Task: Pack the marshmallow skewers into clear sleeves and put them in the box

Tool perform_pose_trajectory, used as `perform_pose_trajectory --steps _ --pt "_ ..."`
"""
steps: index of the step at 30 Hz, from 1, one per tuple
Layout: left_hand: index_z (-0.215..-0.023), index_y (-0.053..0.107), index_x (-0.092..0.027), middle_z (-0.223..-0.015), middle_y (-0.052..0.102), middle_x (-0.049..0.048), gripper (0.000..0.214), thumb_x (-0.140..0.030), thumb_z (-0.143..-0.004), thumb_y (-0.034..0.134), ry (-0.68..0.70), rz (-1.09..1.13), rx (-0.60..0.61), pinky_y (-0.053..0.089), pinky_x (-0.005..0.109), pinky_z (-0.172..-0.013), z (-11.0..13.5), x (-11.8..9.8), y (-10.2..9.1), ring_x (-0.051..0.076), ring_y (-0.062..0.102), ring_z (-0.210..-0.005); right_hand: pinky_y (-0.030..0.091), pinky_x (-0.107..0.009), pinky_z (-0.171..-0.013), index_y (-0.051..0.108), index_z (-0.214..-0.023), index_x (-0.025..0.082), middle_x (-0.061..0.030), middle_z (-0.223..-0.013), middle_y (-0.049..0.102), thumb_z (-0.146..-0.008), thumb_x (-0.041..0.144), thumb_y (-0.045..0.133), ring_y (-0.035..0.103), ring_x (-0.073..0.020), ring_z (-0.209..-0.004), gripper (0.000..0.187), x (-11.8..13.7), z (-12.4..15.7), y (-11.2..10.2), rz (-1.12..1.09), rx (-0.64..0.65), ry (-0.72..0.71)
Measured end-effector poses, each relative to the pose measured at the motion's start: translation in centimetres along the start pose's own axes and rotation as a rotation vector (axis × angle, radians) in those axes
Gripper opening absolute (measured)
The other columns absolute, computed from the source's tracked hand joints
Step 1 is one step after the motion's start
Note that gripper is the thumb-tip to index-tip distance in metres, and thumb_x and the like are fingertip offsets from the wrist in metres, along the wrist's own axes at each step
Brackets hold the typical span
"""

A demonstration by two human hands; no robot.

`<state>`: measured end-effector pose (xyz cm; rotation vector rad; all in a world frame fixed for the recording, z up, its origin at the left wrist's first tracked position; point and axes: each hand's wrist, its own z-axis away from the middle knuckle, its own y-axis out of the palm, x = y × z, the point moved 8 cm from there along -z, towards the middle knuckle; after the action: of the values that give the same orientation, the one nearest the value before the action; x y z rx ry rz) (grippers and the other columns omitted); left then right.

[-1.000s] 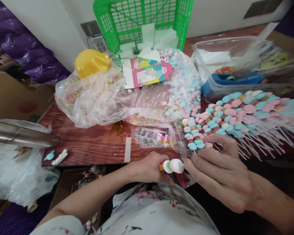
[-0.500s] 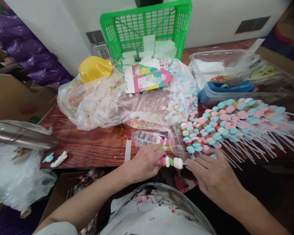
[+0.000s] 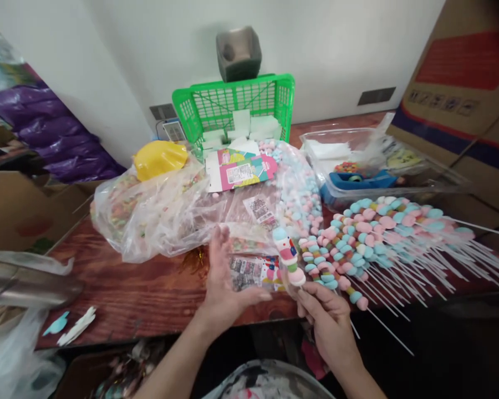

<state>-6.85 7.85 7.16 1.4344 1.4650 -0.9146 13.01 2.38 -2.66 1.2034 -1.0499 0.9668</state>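
My right hand (image 3: 326, 318) pinches a marshmallow skewer (image 3: 292, 266) near the bottom of its candy. The skewer tilts a little to the left, with a printed clear wrapper around its upper part; its stick is mostly hidden by my fingers. To the left, my left hand (image 3: 227, 291) is open, fingers spread and thumb apart, holding nothing. Flat printed wrappers (image 3: 249, 271) lie on the table just beyond it. Another printed wrapper (image 3: 260, 209) rests on the plastic bag. A pile of pink and blue marshmallow skewers (image 3: 382, 227) lies right of my right hand, sticks pointing right.
Clear bags of gummies (image 3: 149, 216) and marshmallows (image 3: 301, 188) cover the table's middle, under a printed carton (image 3: 241, 172). Behind stands a green basket (image 3: 233, 94). A clear tub (image 3: 316, 144) holds a blue tape dispenser (image 3: 349, 184). A steel flask (image 3: 29, 285) lies left.
My left hand has let go of the skewer, moved left and opened. My right hand has turned the skewer upward. A wrapper now lies on the bag. The view has tilted up.
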Motion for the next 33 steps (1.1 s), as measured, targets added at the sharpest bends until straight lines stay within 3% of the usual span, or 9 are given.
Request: perform_pose_trajectory --steps 4,8,12,15,19,22,25,29,33 --pt "-0.103 0.060 -0.020 -0.102 0.064 0.0123 0.069 -0.061 -0.052 0.078 -0.444 0.668 0.224 0.042 0.051 -0.094 -0.7 3.0 3.2 0.035 0.056 -0.110 0.025 -0.021 -0.043 0.067 -0.071 0.015 0.0021 -0.047 0.049 -0.078 0.042 0.067 0.035 -0.0075 -0.044 0.027 0.1 0.1 1.9 -0.047 0.128 0.041" --pt "-0.088 0.063 -0.018 -0.071 0.062 0.0024 0.040 -0.041 -0.060 0.080 -0.424 0.745 0.312 0.047 0.048 -0.090 -2.6 0.9 4.9 0.027 0.066 -0.085 0.031 -0.020 -0.041 0.069 -0.076 0.017 0.0015 -0.050 0.053 -0.077 0.039 0.068 0.039 -0.0082 -0.044 0.022 0.7 0.0 3.0 0.019 0.119 0.017" --pt "-0.075 0.058 -0.017 -0.059 0.053 -0.0053 0.021 -0.028 -0.070 0.075 -0.485 0.728 0.191 0.051 0.043 -0.086 -2.8 1.8 4.9 0.014 0.062 -0.058 0.049 -0.025 -0.055 0.070 -0.078 0.020 -0.0021 -0.067 0.062 -0.082 0.026 0.063 0.058 -0.0145 -0.060 0.011 4.7 -0.3 2.6 0.355 0.033 -0.416" --pt "-0.073 0.056 -0.016 -0.063 0.057 -0.0041 0.019 -0.025 -0.073 0.073 -0.508 0.729 0.023 0.053 0.039 -0.081 -2.4 3.3 4.1 0.013 0.062 -0.059 0.053 -0.025 -0.064 0.071 -0.088 0.020 -0.0058 -0.080 0.066 -0.084 0.013 0.057 0.064 -0.0160 -0.071 0.017 7.4 0.7 2.5 0.632 -0.081 -0.802" --pt "-0.086 0.060 -0.017 -0.064 0.059 -0.0035 0.019 -0.026 -0.075 0.072 -0.502 0.735 -0.084 0.053 0.037 -0.079 -1.9 3.8 3.8 0.013 0.062 -0.060 0.053 -0.026 -0.067 0.070 -0.099 0.018 -0.0093 -0.084 0.066 -0.084 0.006 0.051 0.065 -0.0176 -0.076 0.027 7.6 1.3 3.6 0.851 -0.134 -1.005" --pt "-0.085 0.058 -0.018 -0.059 0.052 -0.0063 0.020 -0.034 -0.079 0.069 -0.444 0.735 -0.032 0.052 0.036 -0.080 -1.8 3.0 4.2 0.010 0.056 -0.055 0.052 -0.027 -0.068 0.070 -0.096 0.018 -0.0091 -0.084 0.065 -0.086 0.009 0.050 0.064 -0.0171 -0.076 0.024 6.9 0.4 3.9 0.719 -0.065 -0.883" --pt "-0.074 0.052 -0.019 -0.059 0.048 -0.0072 0.030 -0.042 -0.077 0.070 -0.366 0.726 0.022 0.052 0.034 -0.080 -1.8 2.3 4.2 0.009 0.054 -0.055 0.048 -0.026 -0.059 0.067 -0.079 0.018 -0.0039 -0.071 0.061 -0.086 0.022 0.056 0.057 -0.0143 -0.064 0.014 4.6 -1.4 3.6 0.386 0.050 -0.480" --pt "-0.069 0.043 -0.020 -0.059 0.045 -0.0081 0.044 -0.050 -0.069 0.075 -0.375 0.750 0.131 0.052 0.034 -0.077 -1.4 2.2 4.8 0.009 0.052 -0.053 0.022 -0.020 -0.038 0.060 -0.066 0.017 0.0051 -0.049 0.039 -0.082 0.041 0.061 0.027 -0.0065 -0.041 0.029 1.0 -2.1 4.5 0.025 0.196 0.043" --pt "-0.067 0.039 -0.019 -0.057 0.045 -0.0079 0.045 -0.051 -0.073 0.071 -0.464 0.684 0.220 0.053 0.036 -0.077 0.0 2.8 6.2 0.010 0.053 -0.049 0.033 -0.023 -0.048 0.059 -0.061 0.017 0.0025 -0.055 0.046 -0.082 0.037 0.059 0.038 -0.0096 -0.051 0.029 3.1 -2.2 6.0 0.191 0.229 -0.148"
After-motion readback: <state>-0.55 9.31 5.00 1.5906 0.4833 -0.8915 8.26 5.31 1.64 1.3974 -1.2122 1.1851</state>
